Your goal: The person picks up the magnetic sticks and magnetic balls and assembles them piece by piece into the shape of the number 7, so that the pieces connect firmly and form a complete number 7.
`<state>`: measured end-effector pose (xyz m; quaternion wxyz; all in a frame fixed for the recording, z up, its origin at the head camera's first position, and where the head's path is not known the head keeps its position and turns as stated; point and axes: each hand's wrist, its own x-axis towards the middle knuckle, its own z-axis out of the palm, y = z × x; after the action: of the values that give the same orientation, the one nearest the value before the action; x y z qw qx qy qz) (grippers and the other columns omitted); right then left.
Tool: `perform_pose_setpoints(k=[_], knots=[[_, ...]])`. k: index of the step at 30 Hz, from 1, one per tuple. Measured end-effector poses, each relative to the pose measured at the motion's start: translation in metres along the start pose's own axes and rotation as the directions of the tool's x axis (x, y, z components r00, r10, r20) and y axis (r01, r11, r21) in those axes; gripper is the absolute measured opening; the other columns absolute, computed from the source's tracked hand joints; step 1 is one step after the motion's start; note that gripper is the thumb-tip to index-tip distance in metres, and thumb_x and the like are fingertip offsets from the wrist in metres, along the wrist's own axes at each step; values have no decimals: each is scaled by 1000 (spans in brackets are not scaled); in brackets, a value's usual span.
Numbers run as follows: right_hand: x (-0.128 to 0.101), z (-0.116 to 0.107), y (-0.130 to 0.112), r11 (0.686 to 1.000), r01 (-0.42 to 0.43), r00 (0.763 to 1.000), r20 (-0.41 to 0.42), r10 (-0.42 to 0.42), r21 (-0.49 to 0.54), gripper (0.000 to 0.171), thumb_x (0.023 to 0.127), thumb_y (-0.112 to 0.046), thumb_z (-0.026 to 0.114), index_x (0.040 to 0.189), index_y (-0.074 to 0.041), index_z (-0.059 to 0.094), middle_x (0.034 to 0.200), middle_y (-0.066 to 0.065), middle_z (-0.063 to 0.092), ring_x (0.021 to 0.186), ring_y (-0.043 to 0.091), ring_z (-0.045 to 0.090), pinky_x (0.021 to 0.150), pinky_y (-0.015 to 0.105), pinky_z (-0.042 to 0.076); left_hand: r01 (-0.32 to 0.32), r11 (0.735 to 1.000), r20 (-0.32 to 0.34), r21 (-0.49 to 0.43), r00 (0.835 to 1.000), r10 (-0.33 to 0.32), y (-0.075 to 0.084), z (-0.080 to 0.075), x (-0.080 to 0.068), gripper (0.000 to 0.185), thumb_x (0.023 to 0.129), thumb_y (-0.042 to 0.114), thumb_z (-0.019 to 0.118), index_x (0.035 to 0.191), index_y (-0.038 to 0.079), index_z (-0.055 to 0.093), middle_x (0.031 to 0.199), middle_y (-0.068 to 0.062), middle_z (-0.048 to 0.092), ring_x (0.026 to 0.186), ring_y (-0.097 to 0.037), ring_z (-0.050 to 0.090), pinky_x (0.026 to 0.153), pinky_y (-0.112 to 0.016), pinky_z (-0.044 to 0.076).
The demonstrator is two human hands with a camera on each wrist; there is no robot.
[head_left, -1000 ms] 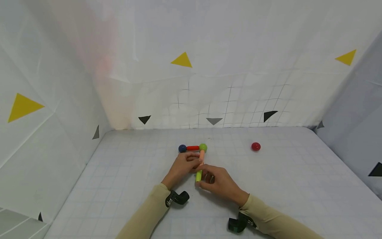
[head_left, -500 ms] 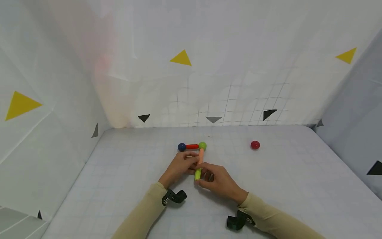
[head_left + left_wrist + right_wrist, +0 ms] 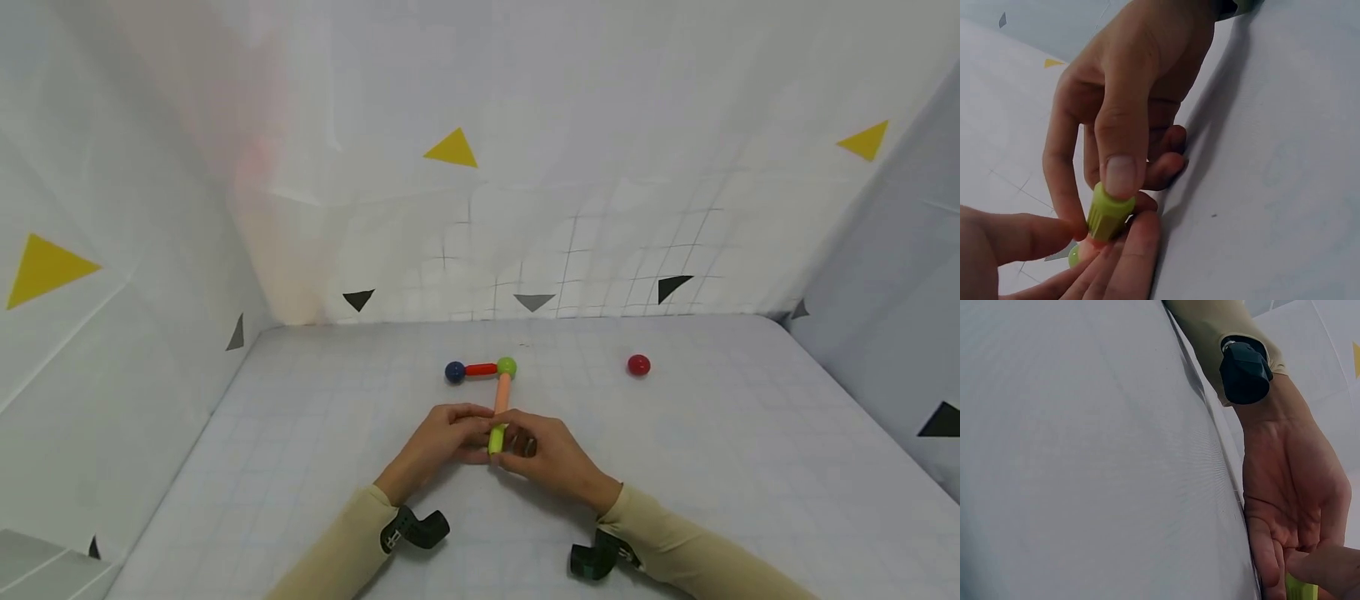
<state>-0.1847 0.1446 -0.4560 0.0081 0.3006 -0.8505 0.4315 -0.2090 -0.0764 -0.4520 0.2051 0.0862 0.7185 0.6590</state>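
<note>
Balls: three — blue (image 3: 454,372), green (image 3: 507,366), red (image 3: 638,364). Sticks: three — red (image 3: 481,369), orange (image 3: 502,393), yellow-green (image 3: 496,439).

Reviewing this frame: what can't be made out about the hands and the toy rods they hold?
- Joint between the yellow-green rod and the orange rod: head view, covered by the left hand and right hand.
- Right hand's fingertips: right wrist view, cut off by the bottom edge; only a sliver of rod shows.
- Green ball: left wrist view, mostly hidden behind fingers.
</note>
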Motion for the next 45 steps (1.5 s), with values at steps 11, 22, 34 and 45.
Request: perform_pose_setpoints(k=[11,22,34,45], knots=[[-1,-5,-1,1000,5,999,35,-5,5,51,91,-11,82,138,-11,63,92,-5,68,74,10,62,65,28,54,-42,999,9,-12,999,42,-1,5,-4,56,91,21,82,139,2,62,116,-8,73,106,-20,68,91,-35,55],[8,-43,-2,996,-23,997,-74,16,-90,49,93,-17,80,137,-6,60,94,-9,67,74,10,61,64,29,52,-21,999,12,-40,1000,22,-2,6,-2,57,90,15,83,141,2,61,118,-9,72,99,-21,71,86,-34,57],[13,-114,35,939,-127,927,-374,-2,-320,36,93,-6,78,127,-2,68,100,8,71,85,23,66,70,44,55,5,996,4,-85,1000,-4,-2,4,-4,59,88,12,83,140,1,60,119,-10,71,100,-22,71,87,-35,57],[0,-151,75,900,-264,894,-438,93,-348,30,91,-1,76,120,2,70,113,21,69,99,37,64,82,53,51,5,995,-3,-103,1000,-5,-4,2,-6,57,88,10,82,140,1,60,119,-12,71,99,-22,71,87,-35,58]])
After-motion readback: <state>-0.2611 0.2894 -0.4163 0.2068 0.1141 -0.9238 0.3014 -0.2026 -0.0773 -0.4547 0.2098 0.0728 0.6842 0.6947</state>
